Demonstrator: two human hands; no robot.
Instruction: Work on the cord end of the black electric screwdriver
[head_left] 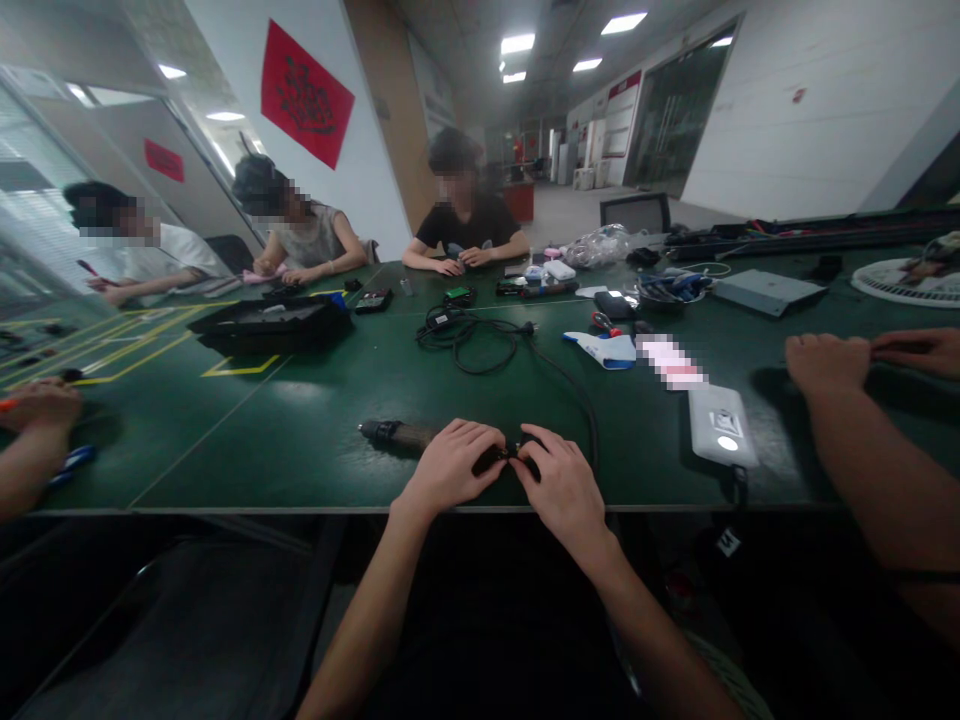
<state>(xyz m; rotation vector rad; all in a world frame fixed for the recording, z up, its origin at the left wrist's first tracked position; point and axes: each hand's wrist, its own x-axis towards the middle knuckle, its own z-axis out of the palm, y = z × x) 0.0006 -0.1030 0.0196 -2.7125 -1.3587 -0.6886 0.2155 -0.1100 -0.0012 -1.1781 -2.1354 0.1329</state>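
A long dark cylindrical appliance with a brownish bristly-looking barrel and a black tip lies across the table's near edge. My left hand is closed round its right part, thumb and fingertips pinched together. Just beside it, my right hand pinches the dark end of the same appliance, fingertips almost meeting those of the left. The fingers hide the exact spot gripped. A black power cord runs up from behind my right hand to a plug and a loose coil.
A black tray stands at left. To the right lie a blue-and-white cloth-like piece, a red-handled tool, a white box-shaped device and a grey tablet. Co-workers' arms reach in from both sides; people sit opposite.
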